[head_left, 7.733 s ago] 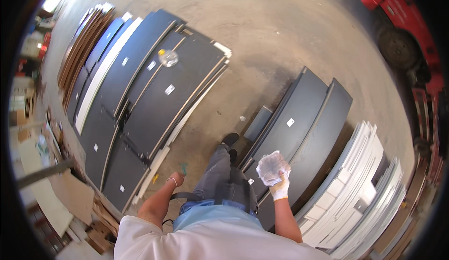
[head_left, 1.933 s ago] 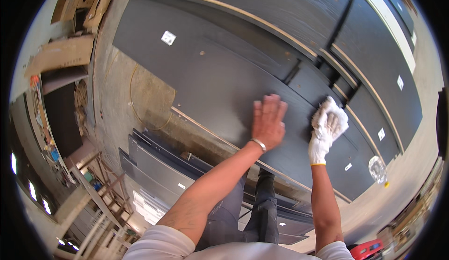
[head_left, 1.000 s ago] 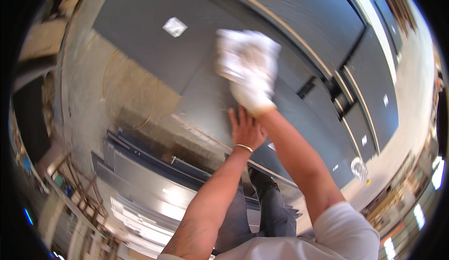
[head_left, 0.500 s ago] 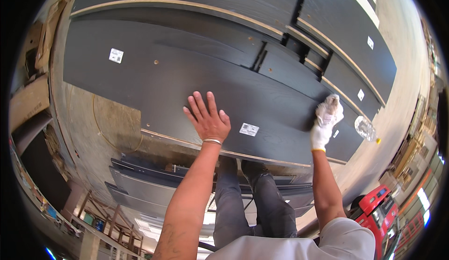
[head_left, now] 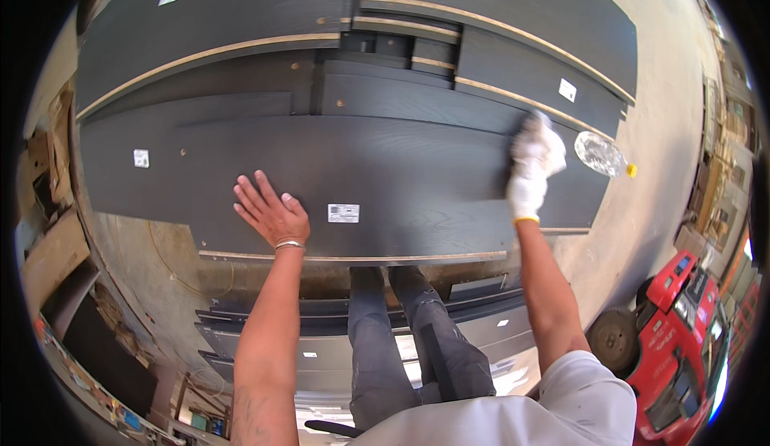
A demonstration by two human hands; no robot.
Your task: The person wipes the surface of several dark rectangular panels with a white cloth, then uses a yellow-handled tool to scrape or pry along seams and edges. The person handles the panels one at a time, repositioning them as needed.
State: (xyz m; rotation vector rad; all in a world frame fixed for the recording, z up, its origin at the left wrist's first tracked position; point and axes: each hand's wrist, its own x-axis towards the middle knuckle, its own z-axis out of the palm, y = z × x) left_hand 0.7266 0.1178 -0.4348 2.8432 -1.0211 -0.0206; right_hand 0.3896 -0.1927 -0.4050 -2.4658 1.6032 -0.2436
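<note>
Your left hand (head_left: 275, 215) is bare, palm down, fingers and thumb spread, gripping nothing; it rests on the left part of the long, flat, dark grey wood-grain board (head_left: 425, 169) with a pale brown front edge. Your right hand (head_left: 531, 172), in a white knitted glove with a yellow cuff, is closed around a crumpled whitish cloth (head_left: 549, 143) and sits by the board's right end. Motion blur there, so exact finger shape and which layer the cloth touches: can't tell. The board spans the space between your hands, right in front of your legs. On it, just right of your left hand: a white rectangular printed label (head_left: 343, 213). Cloth is at the far end of your right glove, well apart from your left hand. Just right of the cloth, a clear plastic bottle (head_left: 598, 152) with a yellow cap (head_left: 632, 171) lies on its side, cap end pointing right. More dark grey boards (head_left: 216, 13) lie beyond. Red vehicle (head_left: 662, 366) at lower right, on the concrete floor (head_left: 642, 213).
</note>
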